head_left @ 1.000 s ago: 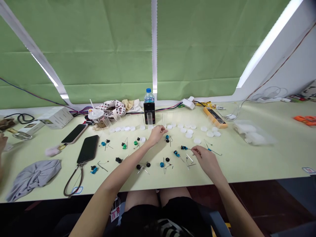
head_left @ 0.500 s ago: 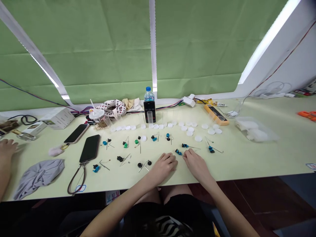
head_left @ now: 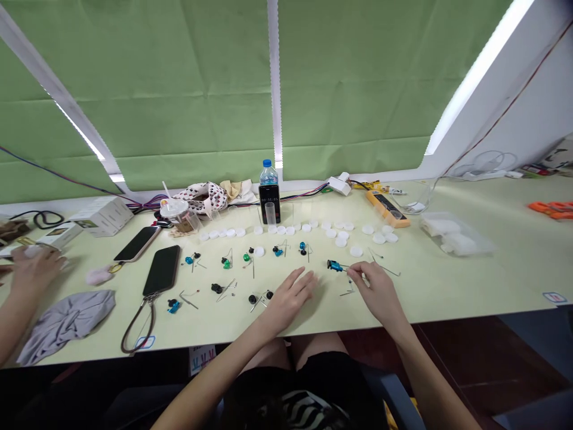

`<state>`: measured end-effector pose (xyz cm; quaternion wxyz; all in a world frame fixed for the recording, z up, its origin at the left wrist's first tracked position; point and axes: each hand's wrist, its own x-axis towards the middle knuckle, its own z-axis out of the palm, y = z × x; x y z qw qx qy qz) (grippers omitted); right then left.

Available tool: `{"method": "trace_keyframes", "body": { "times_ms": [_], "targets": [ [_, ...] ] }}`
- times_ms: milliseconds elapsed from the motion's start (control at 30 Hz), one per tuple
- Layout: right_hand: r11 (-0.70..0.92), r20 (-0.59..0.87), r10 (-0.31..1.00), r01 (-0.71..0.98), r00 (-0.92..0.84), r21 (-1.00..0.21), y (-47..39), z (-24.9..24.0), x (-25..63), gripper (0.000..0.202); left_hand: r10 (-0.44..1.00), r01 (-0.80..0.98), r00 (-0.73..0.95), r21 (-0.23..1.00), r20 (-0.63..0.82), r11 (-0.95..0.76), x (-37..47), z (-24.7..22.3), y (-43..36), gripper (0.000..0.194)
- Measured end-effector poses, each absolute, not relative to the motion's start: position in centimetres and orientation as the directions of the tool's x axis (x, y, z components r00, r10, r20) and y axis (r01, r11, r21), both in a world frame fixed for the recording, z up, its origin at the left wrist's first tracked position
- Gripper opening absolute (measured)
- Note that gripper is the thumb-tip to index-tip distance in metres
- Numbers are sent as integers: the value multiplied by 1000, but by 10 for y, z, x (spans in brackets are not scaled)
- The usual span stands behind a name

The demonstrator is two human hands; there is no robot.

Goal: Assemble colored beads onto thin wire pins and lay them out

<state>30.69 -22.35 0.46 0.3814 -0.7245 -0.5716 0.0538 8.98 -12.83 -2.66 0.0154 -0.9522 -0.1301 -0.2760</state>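
My right hand (head_left: 379,294) has thumb and forefinger pinched on the thin metal rod of a small blue-and-black piece (head_left: 334,265), whose coloured end points left. Whether one or two such pieces overlap there is hard to make out. Below it lie a few thin metal bits (head_left: 347,291). Palm down at the table, my left hand (head_left: 287,298) has its fingers spread and holds nothing. Left of it are black round pieces with metal rods (head_left: 253,299). Beyond the hands sits a blue-and-black piece (head_left: 303,248), and more rods (head_left: 385,266) show behind my right hand.
White round caps (head_left: 356,251) lie in a row across the table, with clear tubes (head_left: 270,213) behind. A phone showing a timer (head_left: 269,200) leans on a bottle (head_left: 268,173). Left are a dark phone (head_left: 162,270), grey cloth (head_left: 67,325) and another person's hand (head_left: 33,272).
My right hand has moved right with a blue-and-black piece; the piece lying between my hands is gone from its spot. My left fingers have spread. The other person's hand has moved right.
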Motion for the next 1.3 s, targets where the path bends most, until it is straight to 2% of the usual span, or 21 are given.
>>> {"method": "trace_keyframes", "body": {
  "times_ms": [100, 167, 267, 333, 433, 533, 600, 667, 733, 833, 933, 1000, 1033, 1100, 1233, 1300],
  "targets": [
    [-33, 221, 927, 653, 302, -757, -225, 12, 299, 34, 237, 279, 772, 21, 590, -960, 102, -7, -130, 45],
    [-11, 164, 950, 556, 264, -831, -225, 14, 292, 35, 230, 265, 778, 26, 585, -964, 111, 3, -131, 36],
    [5, 138, 959, 471, 247, -882, -224, 12, 287, 35, 247, 257, 812, 57, 529, -965, 120, 5, -133, 22],
    [-15, 113, 963, 470, 244, -882, -224, 11, 288, 35, 300, 286, 817, 106, 493, -952, 122, 1, -135, 20],
    [-72, 46, 971, 472, 234, -879, -224, 10, 294, 34, 442, 350, 783, 278, 437, -895, 122, -5, -135, 20],
    [-103, 68, 943, 481, 325, -871, -225, 6, 303, 40, 647, 334, 680, 638, 346, -693, 116, -3, -129, 18],
    [-112, 137, 920, 581, 368, -806, -227, 0, 309, 36, 750, 192, 616, 879, 239, -437, 111, 1, -122, 22],
    [-93, 184, 939, 731, 290, -676, -230, -10, 314, 28, 773, -2, 624, 989, 116, -146, 105, 6, -116, 30],
    [-26, 207, 966, 856, 154, -517, -234, -21, 316, 25, 736, -138, 676, 985, 18, 103, 100, 10, -113, 35],
    [65, 234, 972, 961, 0, -269, -238, -35, 314, 20, 669, -215, 738, 909, -88, 357, 97, 11, -112, 37],
    [155, 230, 964, 984, -132, -87, -239, -41, 310, 20, 626, -236, 768, 851, -133, 470, 96, 9, -113, 38],
    [176, 215, 963, 984, -165, -32, -238, -42, 308, 25, 638, -261, 761, 844, -119, 469, 96, 7, -113, 37],
    [180, 205, 964, 983, -169, -36, -237, -41, 307, 26, 655, -277, 748, 848, -106, 452, 95, 7, -113, 36],
    [180, 177, 971, 976, -158, -122, -234, -36, 305, 23, 690, -299, 720, 861, -80, 412, 93, 8, -113, 35],
    [105, 131, 990, 885, -50, -454, -222, -10, 292, 15, 757, -303, 652, 900, -46, 315, 89, 14, -117, 38],
    [129, 194, 981, 779, -9, -613, -215, 6, 280, 18, 795, -301, 606, 918, -24, 257, 87, 18, -119, 37]
  ]
}}
